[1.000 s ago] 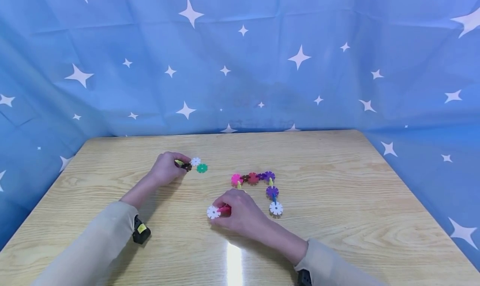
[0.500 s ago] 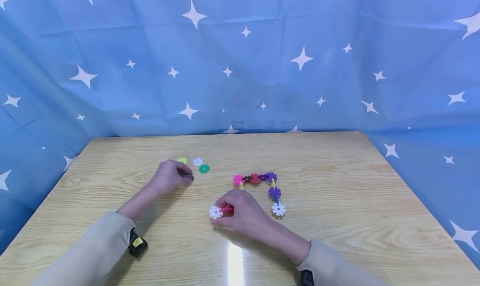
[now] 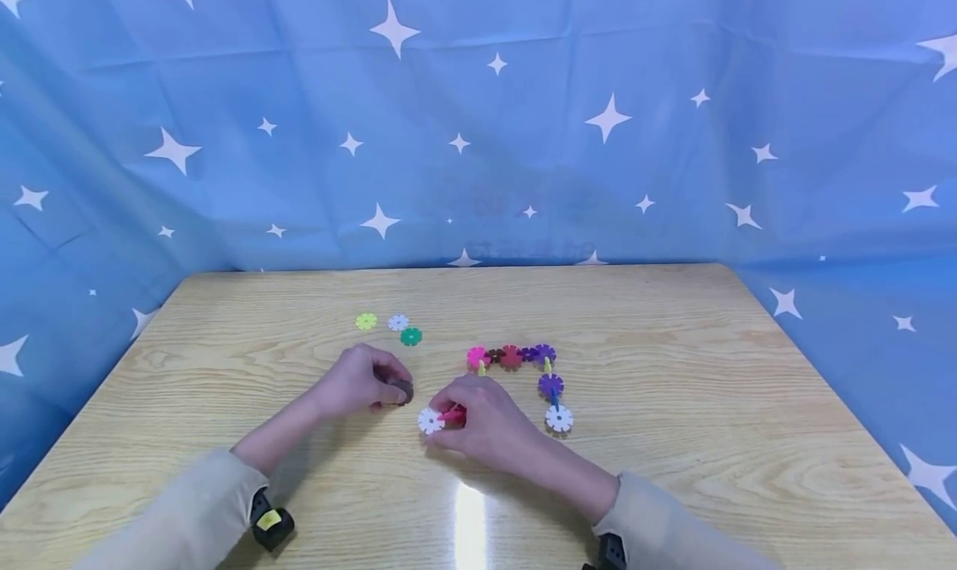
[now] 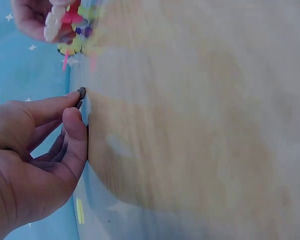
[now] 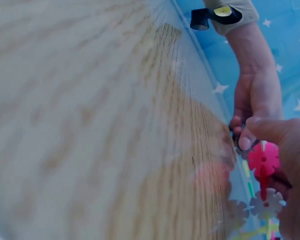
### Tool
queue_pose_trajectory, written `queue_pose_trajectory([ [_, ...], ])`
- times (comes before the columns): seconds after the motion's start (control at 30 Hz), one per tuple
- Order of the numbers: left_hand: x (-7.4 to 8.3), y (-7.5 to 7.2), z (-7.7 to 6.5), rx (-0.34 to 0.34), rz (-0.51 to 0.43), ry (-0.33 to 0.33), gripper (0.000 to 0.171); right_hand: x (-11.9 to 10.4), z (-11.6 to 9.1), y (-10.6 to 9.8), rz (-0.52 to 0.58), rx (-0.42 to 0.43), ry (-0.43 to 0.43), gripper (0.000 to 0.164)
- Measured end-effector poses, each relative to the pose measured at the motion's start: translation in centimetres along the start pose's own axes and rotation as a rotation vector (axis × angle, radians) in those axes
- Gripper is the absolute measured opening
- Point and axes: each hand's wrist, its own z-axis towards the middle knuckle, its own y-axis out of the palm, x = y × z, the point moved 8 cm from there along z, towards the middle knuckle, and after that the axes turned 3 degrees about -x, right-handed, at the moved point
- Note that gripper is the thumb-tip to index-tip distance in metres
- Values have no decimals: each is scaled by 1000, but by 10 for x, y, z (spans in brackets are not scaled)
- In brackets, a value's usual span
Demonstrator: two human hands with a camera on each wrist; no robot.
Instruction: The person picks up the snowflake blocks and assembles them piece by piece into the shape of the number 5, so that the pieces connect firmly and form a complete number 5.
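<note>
My left hand (image 3: 364, 380) pinches a dark brown notched snowflake disc (image 3: 406, 390) between thumb and fingertips, low over the table. In the left wrist view the disc (image 4: 82, 93) shows edge-on at the fingertips. Just to the right, my right hand (image 3: 484, 420) grips one end of a chain of slotted-together discs. A white disc (image 3: 431, 421) pokes out past its fingertips, joined to a pink one (image 5: 263, 158). Behind that hand the chain bends round through a red disc (image 3: 512, 357) and a purple disc (image 3: 551, 385) to another white disc (image 3: 558, 419). The hand hides part of it.
Three loose discs lie farther back on the left: yellow-green (image 3: 366, 321), white (image 3: 399, 322) and green (image 3: 411, 336). The wooden table (image 3: 710, 470) ends at a blue curtain (image 3: 314, 96) with white stars.
My left hand has picked the dark brown disc away from the loose ones and carried it right and nearer, towards the right hand. The right hand keeps its hold on the chain.
</note>
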Motion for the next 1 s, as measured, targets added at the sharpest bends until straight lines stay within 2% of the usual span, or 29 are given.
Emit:
queue_pose_trajectory([
  [0.2, 1, 8, -7, -30, -72, 11, 14, 2, -1, -1, -5, -11, 23, 31],
  [0.47, 2, 19, -17, -106, -237, 7, 18, 5, -2, -2, -5, -25, 53, 32],
  [0.7, 7, 19, -25, -108, -239, 41, 13, 4, -1, -2, -14, -25, 48, 33],
  [1.0, 10, 20, -29, -99, -222, 87, 15, 3, -2, 1, 7, -38, 48, 33],
])
